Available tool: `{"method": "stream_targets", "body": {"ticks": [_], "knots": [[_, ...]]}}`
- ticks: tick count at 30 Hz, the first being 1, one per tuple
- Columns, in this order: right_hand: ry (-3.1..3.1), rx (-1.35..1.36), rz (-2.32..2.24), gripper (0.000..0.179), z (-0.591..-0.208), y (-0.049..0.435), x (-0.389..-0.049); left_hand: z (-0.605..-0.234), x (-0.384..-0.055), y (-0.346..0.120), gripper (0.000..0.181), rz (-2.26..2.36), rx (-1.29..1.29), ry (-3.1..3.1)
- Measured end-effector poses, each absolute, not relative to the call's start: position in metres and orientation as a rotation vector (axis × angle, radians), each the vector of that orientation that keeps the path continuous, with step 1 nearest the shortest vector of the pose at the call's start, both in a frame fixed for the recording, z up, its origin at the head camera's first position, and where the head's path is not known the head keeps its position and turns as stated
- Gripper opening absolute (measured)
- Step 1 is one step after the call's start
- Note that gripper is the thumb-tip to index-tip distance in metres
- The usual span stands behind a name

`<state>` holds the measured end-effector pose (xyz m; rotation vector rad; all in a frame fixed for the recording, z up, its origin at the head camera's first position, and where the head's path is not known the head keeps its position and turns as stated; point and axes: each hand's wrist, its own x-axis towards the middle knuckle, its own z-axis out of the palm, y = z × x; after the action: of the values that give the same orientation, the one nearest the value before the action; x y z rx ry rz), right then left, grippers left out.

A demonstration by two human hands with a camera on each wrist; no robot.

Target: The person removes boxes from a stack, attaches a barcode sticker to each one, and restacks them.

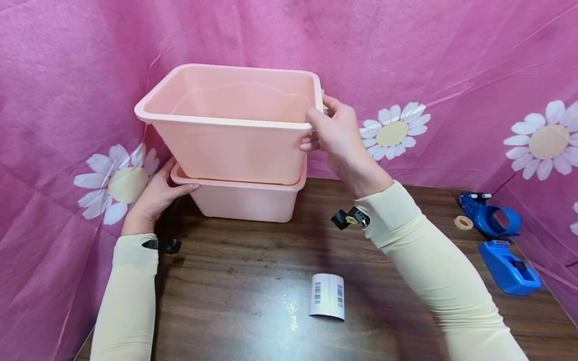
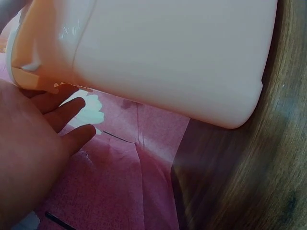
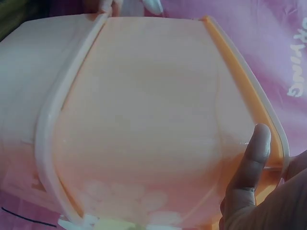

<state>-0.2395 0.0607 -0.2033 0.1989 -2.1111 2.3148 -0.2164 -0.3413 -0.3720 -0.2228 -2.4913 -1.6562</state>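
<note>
Two pale pink plastic bins are stacked against the back cloth in the head view. The upper bin point(image 1: 226, 150) sits partly inside the lower bin point(image 1: 248, 203), its base below the lower rim, and its inside looks bare. My right hand point(image 1: 340, 133) grips the upper bin's right rim, thumb over the top and fingers beneath. At the lower bin's left end, my left hand point(image 1: 155, 195) holds the rim with the thumb along its front edge. The left wrist view shows that hand's fingers point(image 2: 72, 112) beneath the rim, partly hidden by it.
A curved white label sheet point(image 1: 327, 297) with barcodes lies on the dark wooden table point(image 1: 226, 281). To the right are a blue tape gun point(image 1: 492, 218), a small tan tape roll point(image 1: 463, 222) and a blue tape dispenser point(image 1: 510, 268). Pink flowered cloth point(image 1: 429, 50) hangs around the table.
</note>
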Motion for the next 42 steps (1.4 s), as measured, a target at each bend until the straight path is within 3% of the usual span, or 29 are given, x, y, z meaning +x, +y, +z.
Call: {"method": "stream_targets", "body": {"ticks": [6,22,30,37,42], "knots": [[-2.102,0.215,2.284,0.052,-0.194,0.071,-0.239,-0.371,-0.217,-0.341,0.101,-1.688,-0.197,-2.502],[-2.044,0.137,2.352,0.060,-0.183,0.137,-0.231,-0.374,-0.216,-0.343,0.103,-1.786,-0.136,-2.450],[-1.959,0.092,2.439,0.067,-0.192,0.197,-0.229,-0.372,-0.216,-0.344,0.104,-1.758,-0.123,-2.492],[-1.866,0.136,2.499,0.044,-0.204,0.262,-0.222,-0.373,-0.211,-0.342,0.105,-1.765,-0.119,-2.495],[-1.758,0.180,2.587,0.043,-0.211,0.305,-0.214,-0.372,-0.211,-0.341,0.104,-1.779,-0.152,-2.464]]}}
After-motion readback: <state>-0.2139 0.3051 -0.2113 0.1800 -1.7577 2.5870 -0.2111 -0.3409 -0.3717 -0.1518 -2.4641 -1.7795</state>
